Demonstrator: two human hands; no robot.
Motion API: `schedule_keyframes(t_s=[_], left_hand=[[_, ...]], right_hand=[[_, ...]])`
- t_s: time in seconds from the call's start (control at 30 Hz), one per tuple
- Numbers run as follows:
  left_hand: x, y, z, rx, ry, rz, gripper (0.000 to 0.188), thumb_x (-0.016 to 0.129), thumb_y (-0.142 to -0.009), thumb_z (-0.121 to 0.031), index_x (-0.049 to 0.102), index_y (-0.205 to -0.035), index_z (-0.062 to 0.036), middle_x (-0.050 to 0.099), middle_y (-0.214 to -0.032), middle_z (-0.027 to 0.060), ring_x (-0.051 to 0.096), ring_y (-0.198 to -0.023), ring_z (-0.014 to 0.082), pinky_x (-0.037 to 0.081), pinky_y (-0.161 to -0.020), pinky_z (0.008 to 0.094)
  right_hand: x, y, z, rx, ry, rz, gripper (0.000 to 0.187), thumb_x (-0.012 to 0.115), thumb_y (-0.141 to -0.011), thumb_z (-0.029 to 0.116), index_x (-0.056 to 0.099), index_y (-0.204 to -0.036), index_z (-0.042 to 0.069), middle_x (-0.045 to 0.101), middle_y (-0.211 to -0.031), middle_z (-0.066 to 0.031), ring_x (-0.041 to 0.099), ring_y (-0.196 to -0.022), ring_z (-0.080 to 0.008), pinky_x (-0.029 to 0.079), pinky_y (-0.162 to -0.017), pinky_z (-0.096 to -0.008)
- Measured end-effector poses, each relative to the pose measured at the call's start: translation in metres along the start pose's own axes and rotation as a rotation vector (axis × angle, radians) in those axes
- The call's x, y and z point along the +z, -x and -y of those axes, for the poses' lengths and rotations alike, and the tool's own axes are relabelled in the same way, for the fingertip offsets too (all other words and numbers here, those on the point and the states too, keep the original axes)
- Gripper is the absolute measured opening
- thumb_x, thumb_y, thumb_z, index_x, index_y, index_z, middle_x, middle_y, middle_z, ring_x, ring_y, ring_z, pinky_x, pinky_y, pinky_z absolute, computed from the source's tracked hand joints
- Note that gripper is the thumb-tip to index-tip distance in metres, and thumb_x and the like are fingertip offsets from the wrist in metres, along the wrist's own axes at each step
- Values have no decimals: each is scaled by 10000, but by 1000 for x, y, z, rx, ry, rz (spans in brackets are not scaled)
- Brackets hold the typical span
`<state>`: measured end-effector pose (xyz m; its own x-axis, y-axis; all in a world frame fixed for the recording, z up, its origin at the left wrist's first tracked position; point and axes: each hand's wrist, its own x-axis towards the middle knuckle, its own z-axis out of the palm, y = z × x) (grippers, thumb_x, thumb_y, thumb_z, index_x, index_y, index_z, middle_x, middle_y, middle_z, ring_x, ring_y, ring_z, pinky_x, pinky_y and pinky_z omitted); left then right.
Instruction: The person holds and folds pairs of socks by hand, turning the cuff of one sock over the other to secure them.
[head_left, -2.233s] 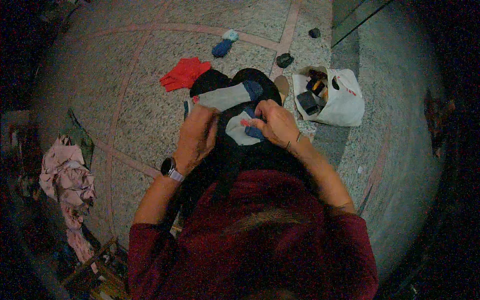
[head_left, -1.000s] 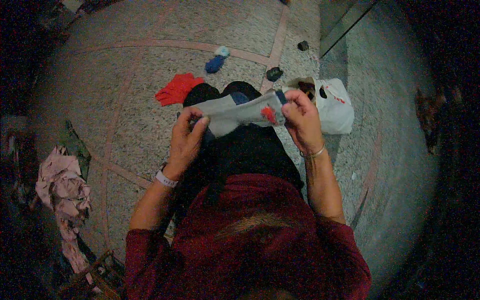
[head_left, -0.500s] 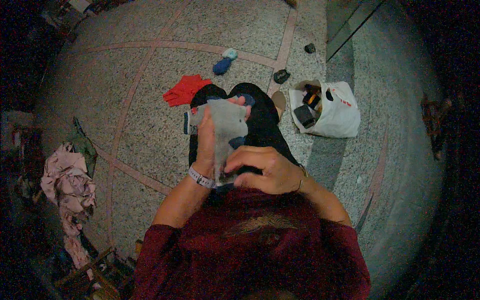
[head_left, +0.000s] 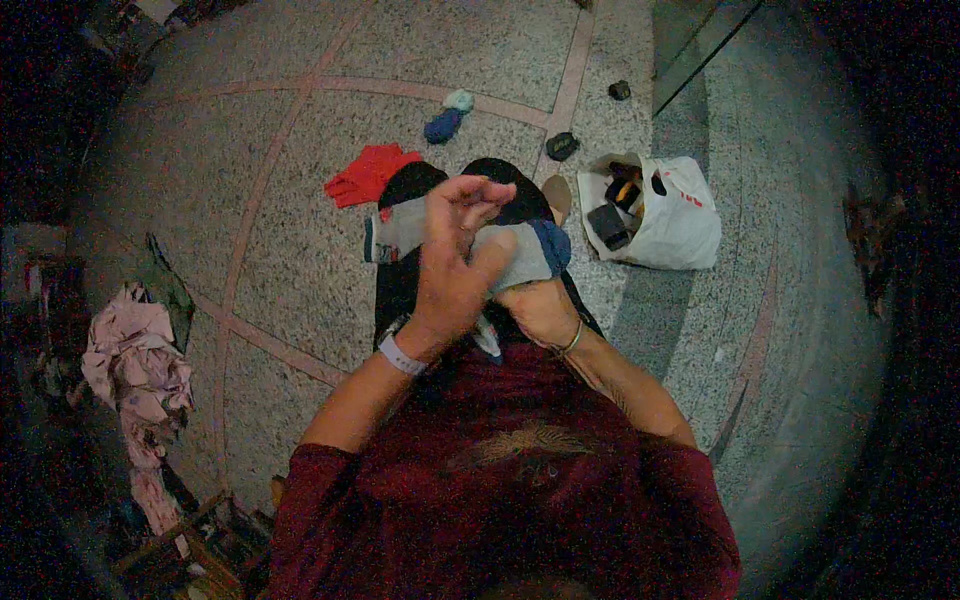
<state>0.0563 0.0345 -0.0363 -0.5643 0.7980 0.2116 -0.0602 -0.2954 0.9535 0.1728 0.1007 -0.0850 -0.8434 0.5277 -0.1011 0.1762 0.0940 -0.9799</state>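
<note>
The left hand (head_left: 452,280) is raised over the black-trousered legs (head_left: 512,180), its fingers curved and parted from the thumb, nothing visibly gripped. Behind that thumb, a grey fabric sock with a dark blue end (head_left: 530,260) meets the right hand (head_left: 548,312), whose fingers are hidden, so their grip cannot be told. A second grey, blue-edged sock (head_left: 402,228) lies over the left thigh; a crumpled red cloth (head_left: 368,175) lies beyond on the speckled floor (head_left: 290,290).

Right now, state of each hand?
Left hand: open, fingers loosely curled; contact with the soft grey-and-navy fabric sock can't be told.
Right hand: appears closed on that sock, fingers mostly hidden.
</note>
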Motion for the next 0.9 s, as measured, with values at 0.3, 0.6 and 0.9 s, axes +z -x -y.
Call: schedule_keyframes(t_s=[0.3, 0.6, 0.9], left_hand=[[-1, 4, -6, 60, -252, -164, 299, 449, -949, -159, 409, -1202, -7, 510, -1151, 121, 476, -1080, 191, 344, -986, 327], [-11, 0, -14, -1, -128, -319, 218, 484, -957, -180, 484, -1109, -23, 537, -1061, 77, 517, -961, 155, 409, -882, 282], [-26, 24, -21, -24, -527, 42, 208, 649, -834, -62, 582, -1029, -29, 569, -1002, 74, 561, -907, 174, 457, -820, 282]], right_hand=[[3, -7, 20, 13, -156, 92, 517, 660, -756, 33, 492, -1244, 8, 570, -1198, -87, 530, -1117, -201, 407, -970, -338], [-4, -4, 26, 3, -181, -47, 439, 686, -755, 112, 557, -1164, 21, 635, -1126, -114, 588, -1080, -253, 448, -949, -351], [-33, -9, 1, -350, 506, 72, 425, 530, -864, 246, 538, -1263, 99, 506, -1330, -130, 423, -1280, -320, 288, -1095, -414]])
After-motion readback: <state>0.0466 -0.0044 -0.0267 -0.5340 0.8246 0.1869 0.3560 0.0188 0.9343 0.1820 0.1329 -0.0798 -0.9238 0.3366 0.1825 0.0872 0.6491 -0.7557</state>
